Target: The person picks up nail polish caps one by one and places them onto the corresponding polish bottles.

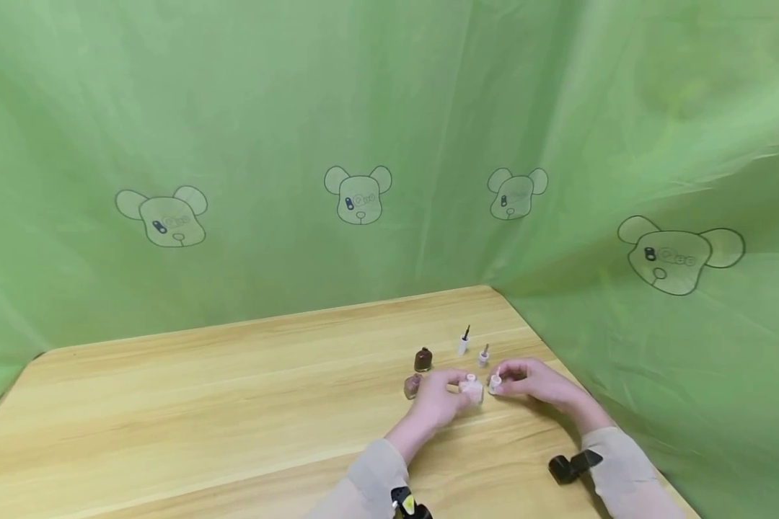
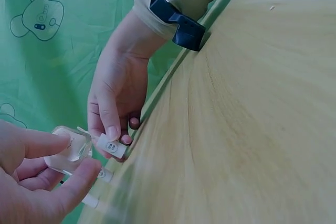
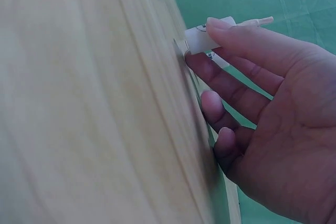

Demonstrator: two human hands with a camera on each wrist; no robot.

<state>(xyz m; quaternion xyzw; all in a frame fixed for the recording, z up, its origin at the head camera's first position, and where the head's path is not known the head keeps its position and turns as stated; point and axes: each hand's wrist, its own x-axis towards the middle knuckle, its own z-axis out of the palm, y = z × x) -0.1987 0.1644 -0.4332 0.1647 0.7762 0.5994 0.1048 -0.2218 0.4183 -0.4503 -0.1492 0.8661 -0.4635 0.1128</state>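
On the wooden table (image 1: 234,404) my left hand (image 1: 453,388) holds a small clear, pale pink bottle (image 1: 472,388) between thumb and fingers; the left wrist view shows the same square bottle (image 2: 69,150) tilted in that hand (image 2: 73,157). Just to its right, my right hand (image 1: 501,382) pinches a white cap (image 1: 495,383) with a thin brush stem. The cap (image 2: 112,146) sits close to the bottle's neck but apart from it. In the right wrist view the cap (image 3: 202,38) is pinched at the fingertips (image 3: 223,24), and the stem (image 3: 256,22) points away.
A dark brown bottle (image 1: 423,359) and a paler brown one (image 1: 412,386) stand left of my hands. Two brush caps (image 1: 463,344) (image 1: 484,355) stand upright behind them. A green curtain (image 1: 363,144) closes off the table's back and right edges.
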